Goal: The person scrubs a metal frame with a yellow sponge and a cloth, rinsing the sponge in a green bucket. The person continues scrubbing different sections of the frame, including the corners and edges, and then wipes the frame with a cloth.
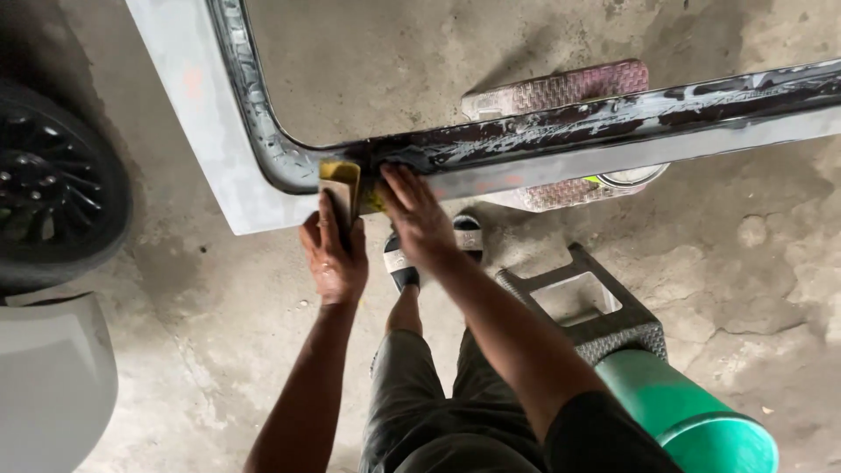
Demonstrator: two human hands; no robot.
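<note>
- The left hand (331, 254) grips a small yellow block (340, 186), fingers curled round it, and holds it upright against the lower corner of a car door (201, 114).
- The right hand (419, 219) lies flat just beside it, fingers spread and pressed on the same dark window frame (613, 114); it holds nothing.
- The two hands nearly touch, left hand on the block, right hand on the frame to its right.
- The door lies directly ahead of both hands. Its long lower rail runs left to right, rising slightly towards the right, and the frame bends upward at the corner by the block.
- The dark frame shows pale scuffed streaks along its length.
- Below the hands are the person's legs and a sandalled foot (401, 263) on a concrete floor (745, 263).
- To the right stands a dark plastic stool (587, 307) and a green cylinder (683, 412).
- At far left sit a black wheel (53, 193) and a grey panel (53, 385).
</note>
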